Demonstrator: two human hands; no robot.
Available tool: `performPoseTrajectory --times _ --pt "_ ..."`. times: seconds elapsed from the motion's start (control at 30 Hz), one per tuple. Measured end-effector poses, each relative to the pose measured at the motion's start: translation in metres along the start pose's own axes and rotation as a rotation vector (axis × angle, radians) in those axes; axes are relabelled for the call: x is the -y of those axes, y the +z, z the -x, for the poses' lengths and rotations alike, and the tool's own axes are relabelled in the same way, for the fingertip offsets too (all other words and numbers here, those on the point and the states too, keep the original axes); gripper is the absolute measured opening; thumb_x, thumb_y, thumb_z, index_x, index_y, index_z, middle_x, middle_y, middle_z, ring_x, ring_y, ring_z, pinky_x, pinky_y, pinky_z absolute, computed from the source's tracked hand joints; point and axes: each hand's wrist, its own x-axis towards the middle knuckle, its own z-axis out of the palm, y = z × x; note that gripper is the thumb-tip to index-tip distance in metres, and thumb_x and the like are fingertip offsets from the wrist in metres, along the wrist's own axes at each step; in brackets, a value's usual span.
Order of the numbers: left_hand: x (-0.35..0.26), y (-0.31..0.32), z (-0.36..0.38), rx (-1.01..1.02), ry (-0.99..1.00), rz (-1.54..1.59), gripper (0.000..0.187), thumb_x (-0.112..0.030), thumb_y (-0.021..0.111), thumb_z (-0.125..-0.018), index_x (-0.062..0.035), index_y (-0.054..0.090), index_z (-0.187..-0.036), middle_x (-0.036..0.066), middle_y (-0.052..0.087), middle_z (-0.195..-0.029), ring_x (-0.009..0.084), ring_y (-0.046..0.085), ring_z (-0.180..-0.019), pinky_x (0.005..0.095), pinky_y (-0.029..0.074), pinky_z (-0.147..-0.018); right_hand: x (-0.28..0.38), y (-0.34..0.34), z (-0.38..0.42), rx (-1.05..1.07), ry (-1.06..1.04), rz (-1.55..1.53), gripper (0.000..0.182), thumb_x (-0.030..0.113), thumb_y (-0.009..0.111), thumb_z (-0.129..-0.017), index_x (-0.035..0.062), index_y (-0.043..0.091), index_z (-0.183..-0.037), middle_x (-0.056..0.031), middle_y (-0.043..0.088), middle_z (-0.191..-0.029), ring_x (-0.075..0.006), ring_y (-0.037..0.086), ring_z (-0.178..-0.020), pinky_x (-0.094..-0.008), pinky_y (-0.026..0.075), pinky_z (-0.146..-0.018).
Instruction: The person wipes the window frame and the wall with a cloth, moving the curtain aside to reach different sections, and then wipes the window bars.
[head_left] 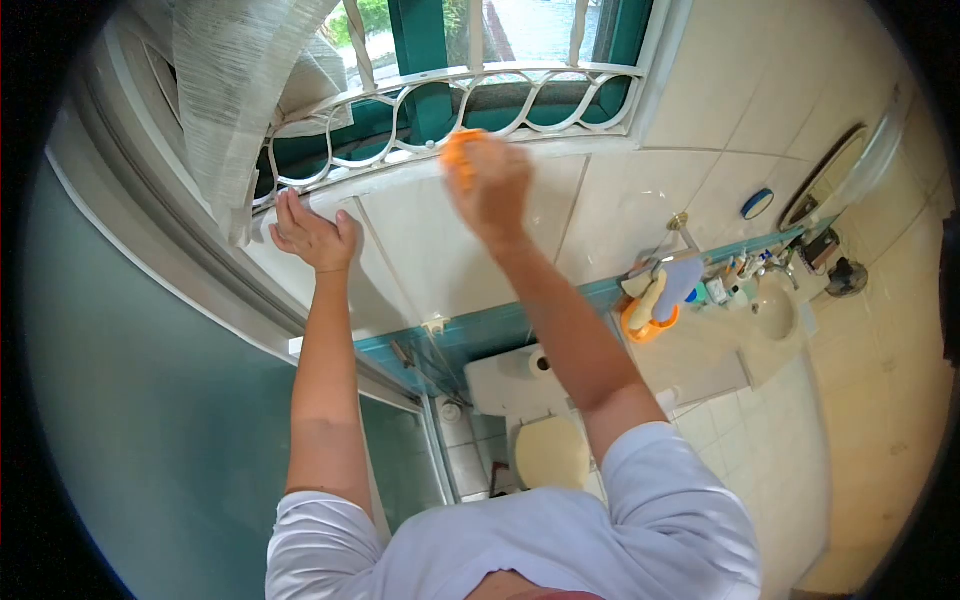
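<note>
My right hand [497,192], smeared a little by motion, is closed around an orange cloth [461,158]. The cloth sits at the lower edge of the white window grille [478,72], with part of it hidden by the fingers. To the left, my left hand [314,236] lies flat with its fingers extended on the tiled wall [535,200], just under the grille's lower left corner. It holds nothing. A sheer white curtain [235,100] hangs close beside the left fingertips.
Below my arms are a toilet with a cream lid [552,455] and a toilet paper roll [540,362]. On the right, an orange basket [650,325] with cloths stands on the counter by a sink [776,308]. A frosted shower panel [150,400] fills the left.
</note>
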Motion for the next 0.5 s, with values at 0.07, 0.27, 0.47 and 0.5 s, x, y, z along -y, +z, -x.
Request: performPoseTrajectory --times 0.07,0.27,0.47,0.5 --pt "0.004 -0.004 0.0 0.025 0.029 0.016 0.071 -0.047 0.042 -0.08 0.0012 0.034 -0.132 0.015 0.035 -0.136 0.0263 0.025 -0.131 0.0506 0.011 -0.104 0.026 0.0 -0.004 0.092 -0.054 -0.061 0.027 0.019 0.068 -0.067 0.0073 0.061 -0.09 -0.0096 0.058 -0.091 -0.0297 0.054 -0.086 -0.0434 0.041 -0.074" --pt "0.005 -0.001 0.002 0.042 0.072 0.003 0.074 -0.048 0.044 -0.078 0.0003 0.033 -0.134 0.015 0.035 -0.136 0.0267 0.027 -0.13 0.0508 0.011 -0.103 -0.066 -0.034 -0.011 0.087 -0.305 -0.106 0.028 0.017 0.069 -0.069 0.0042 0.061 -0.093 -0.0121 0.058 -0.094 -0.031 0.054 -0.085 -0.0427 0.042 -0.075" --pt "0.001 -0.004 -0.003 0.039 0.041 -0.005 0.076 -0.056 0.039 -0.083 -0.0007 0.032 -0.135 0.015 0.036 -0.135 0.0278 0.028 -0.13 0.0524 0.013 -0.103 -0.148 -0.102 -0.036 0.172 0.085 0.028 0.029 0.018 0.06 -0.075 0.0025 0.059 -0.1 -0.0136 0.059 -0.099 -0.033 0.054 -0.092 -0.0433 0.043 -0.083" --pt "0.001 -0.003 -0.003 0.039 0.044 0.003 0.076 -0.054 0.041 -0.081 -0.0007 0.033 -0.134 0.014 0.036 -0.135 0.0276 0.028 -0.13 0.0525 0.013 -0.103 -0.146 -0.105 -0.041 0.199 0.192 -0.035 0.029 0.017 0.06 -0.076 0.0017 0.059 -0.1 -0.0143 0.059 -0.101 -0.0337 0.055 -0.094 -0.0431 0.043 -0.084"
